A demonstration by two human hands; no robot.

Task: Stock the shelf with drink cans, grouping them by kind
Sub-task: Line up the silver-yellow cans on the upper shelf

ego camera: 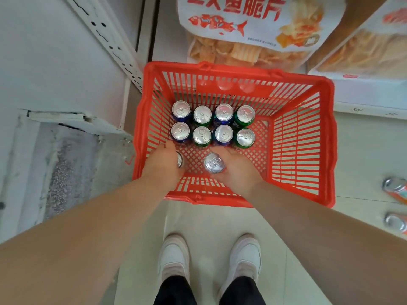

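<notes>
From the head camera, you are reaching both hands into the red basket (304, 137) on the floor. Your left hand (164, 165) is wrapping a mostly hidden can (180, 160); your right hand (236, 167) is clasping a silver-topped can (214, 163). Eight blue and green cans (212, 125) are standing in two rows toward the basket's far wall.

The basket (304, 137) is glossy red plastic lattice. The cans (202, 115) have shiny brushed-metal lids. The floor (211, 219) is smooth pale tile, the wall (72, 150) rough speckled plaster, the snack bags (253, 29) glossy printed film.
</notes>
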